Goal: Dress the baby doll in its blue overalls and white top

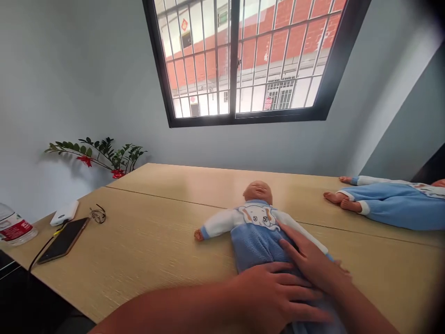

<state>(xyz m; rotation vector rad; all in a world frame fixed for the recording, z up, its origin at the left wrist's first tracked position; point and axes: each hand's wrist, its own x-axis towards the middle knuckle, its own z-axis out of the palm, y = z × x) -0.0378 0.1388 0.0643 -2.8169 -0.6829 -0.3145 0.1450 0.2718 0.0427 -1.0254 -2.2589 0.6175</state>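
A baby doll [256, 218] in a blue and white suit with an elephant print lies on its back on the wooden table [146, 241], head toward the window. My left hand [278, 297] rests flat across the doll's lower body, fingers spread. My right hand [309, 260] lies flat on the doll's belly and side, just above the left hand. Neither hand grips anything. The doll's legs are hidden under my hands.
A second doll [389, 204] in blue lies at the table's right. At the left edge are a phone [64, 240] with a cable, a white power bank [64, 212], glasses [98, 215] and a water bottle [15, 228]. A plant [104, 155] stands by the wall.
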